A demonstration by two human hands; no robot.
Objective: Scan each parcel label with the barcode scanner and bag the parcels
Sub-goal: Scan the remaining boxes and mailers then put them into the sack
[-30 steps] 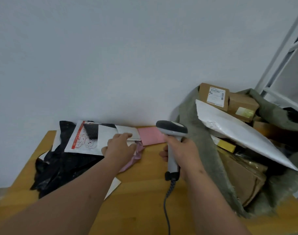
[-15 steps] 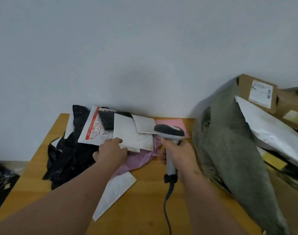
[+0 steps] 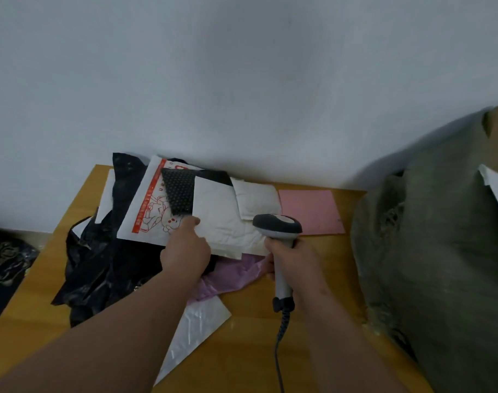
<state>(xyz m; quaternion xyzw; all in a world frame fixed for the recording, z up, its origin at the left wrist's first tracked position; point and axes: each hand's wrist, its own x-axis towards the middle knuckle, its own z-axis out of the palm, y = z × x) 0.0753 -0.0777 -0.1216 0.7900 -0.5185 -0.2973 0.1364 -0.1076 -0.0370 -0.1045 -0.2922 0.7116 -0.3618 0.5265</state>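
Observation:
A pile of parcels lies at the back of the wooden table (image 3: 250, 310): a white padded mailer (image 3: 223, 222), a smaller white padded mailer (image 3: 256, 199), a black dotted mailer (image 3: 178, 191), a white mailer with red print (image 3: 147, 219) and a pink envelope (image 3: 310, 211). My left hand (image 3: 185, 251) pinches the left edge of the white padded mailer. My right hand (image 3: 294, 262) grips the handle of the grey barcode scanner (image 3: 277, 225), whose head hangs over that mailer's right end. At the right stands a grey-green sack (image 3: 440, 251).
Crumpled black plastic bags (image 3: 100, 268) cover the table's left part. A lilac plastic bag (image 3: 230, 276) and a flat white poly bag (image 3: 196, 327) lie under my left forearm. The scanner's cable (image 3: 280, 344) runs toward me. A wall closes the back.
My left hand has slid from the white padded mailer's near corner up along its left edge. The view has swung left, so the boxes in the sack have left the picture.

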